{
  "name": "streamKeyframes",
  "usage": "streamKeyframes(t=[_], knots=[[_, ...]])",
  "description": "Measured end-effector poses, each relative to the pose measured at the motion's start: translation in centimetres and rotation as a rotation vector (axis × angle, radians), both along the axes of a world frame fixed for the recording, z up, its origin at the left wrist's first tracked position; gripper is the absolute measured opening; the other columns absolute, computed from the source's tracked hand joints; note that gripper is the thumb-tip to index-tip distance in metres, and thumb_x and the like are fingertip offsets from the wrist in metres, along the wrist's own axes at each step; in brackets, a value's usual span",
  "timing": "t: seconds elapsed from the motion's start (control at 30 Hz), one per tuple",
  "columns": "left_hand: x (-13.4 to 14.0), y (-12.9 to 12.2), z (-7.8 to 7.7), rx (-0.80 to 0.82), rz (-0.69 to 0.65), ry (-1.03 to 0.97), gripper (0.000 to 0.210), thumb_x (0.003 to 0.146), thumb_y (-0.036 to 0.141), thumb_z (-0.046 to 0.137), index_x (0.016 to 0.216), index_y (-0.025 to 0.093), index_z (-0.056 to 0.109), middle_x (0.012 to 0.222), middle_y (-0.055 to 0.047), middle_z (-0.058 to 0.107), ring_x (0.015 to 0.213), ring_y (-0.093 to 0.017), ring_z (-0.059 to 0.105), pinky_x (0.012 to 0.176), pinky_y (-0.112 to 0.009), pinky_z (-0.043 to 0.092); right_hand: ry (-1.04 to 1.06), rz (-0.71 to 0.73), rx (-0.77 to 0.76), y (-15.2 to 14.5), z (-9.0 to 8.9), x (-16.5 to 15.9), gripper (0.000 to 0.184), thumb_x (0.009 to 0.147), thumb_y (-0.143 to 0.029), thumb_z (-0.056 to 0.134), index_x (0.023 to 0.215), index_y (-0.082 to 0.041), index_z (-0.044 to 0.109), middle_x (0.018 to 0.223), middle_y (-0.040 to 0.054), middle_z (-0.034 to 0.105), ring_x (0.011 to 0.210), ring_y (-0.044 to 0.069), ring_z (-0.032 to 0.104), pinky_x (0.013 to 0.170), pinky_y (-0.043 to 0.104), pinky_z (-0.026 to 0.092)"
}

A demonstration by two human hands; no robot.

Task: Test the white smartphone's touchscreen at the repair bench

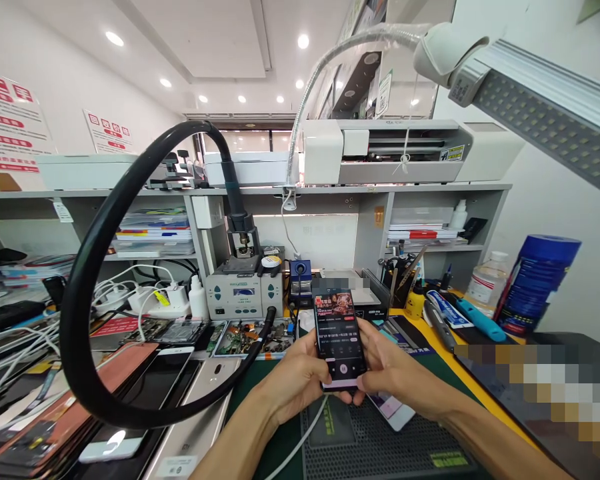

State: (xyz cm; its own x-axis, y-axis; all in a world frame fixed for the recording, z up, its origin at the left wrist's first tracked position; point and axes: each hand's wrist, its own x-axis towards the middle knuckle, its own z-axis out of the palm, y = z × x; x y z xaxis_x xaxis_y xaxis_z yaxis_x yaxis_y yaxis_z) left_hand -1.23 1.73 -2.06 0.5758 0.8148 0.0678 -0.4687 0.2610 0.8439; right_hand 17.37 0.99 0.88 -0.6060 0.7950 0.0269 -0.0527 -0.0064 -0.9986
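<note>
A lit smartphone [341,337] is held upright between both hands, its screen facing me with a media player page and a pause button. My left hand [300,367] is closed around its left edge, the thumb at the lower left of the screen. My right hand [380,357] grips the right side, the thumb at the lower right corner. Under the hands lies a second phone with a pale edge [399,417], partly hidden, on a dark perforated mat [380,453]. A white cable [300,443] runs up from the mat toward the held phone; where it ends is hidden.
The thick black hose [75,320] of a hot air station [245,297] loops over the left side. Phones and panels [195,413] are stacked at left. Circuit boards [250,337] fill a tray behind. Right stand a bottle [485,280], blue canister [537,283] and tools. An LED lamp [545,107] overhangs.
</note>
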Motion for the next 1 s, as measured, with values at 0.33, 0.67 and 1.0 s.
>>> streamKeyframes(t=[0.33, 0.67, 1.0], knots=[[0.18, 0.05, -0.14, 0.031, 0.02, 0.034, 0.058, 0.059, -0.002, 0.057, 0.115, 0.015, 0.054, 0.09, -0.01, 0.072, 0.067, -0.022, 0.07, 0.054, -0.029, 0.053, -0.006, -0.027, 0.011, -0.2, 0.2, -0.17, 0.089, 0.068, -0.002, 0.061, 0.146, -0.032, 0.028, 0.14, 0.0092, 0.055, 0.081, 0.019, 0.071, 0.061, 0.032, 0.056], [-0.07, 0.03, 0.05, -0.012, 0.014, 0.01, 0.065, 0.057, 0.006, 0.05, 0.121, 0.015, 0.053, 0.09, -0.01, 0.07, 0.071, -0.026, 0.071, 0.055, -0.034, 0.055, 0.015, -0.055, -0.001, -0.06, 0.06, 0.14, 0.087, 0.067, -0.001, 0.058, 0.145, -0.03, 0.035, 0.144, 0.0075, 0.054, 0.096, 0.021, 0.069, 0.07, 0.031, 0.054], [-0.2, 0.29, -0.17, -0.035, 0.005, -0.029, 0.067, 0.059, 0.004, 0.048, 0.124, 0.016, 0.057, 0.097, -0.009, 0.068, 0.076, -0.023, 0.067, 0.059, -0.039, 0.059, -0.018, -0.113, 0.032, 0.18, -0.17, 0.31, 0.084, 0.067, -0.002, 0.056, 0.145, -0.028, 0.038, 0.147, 0.0054, 0.052, 0.122, 0.023, 0.058, 0.088, 0.032, 0.05]])
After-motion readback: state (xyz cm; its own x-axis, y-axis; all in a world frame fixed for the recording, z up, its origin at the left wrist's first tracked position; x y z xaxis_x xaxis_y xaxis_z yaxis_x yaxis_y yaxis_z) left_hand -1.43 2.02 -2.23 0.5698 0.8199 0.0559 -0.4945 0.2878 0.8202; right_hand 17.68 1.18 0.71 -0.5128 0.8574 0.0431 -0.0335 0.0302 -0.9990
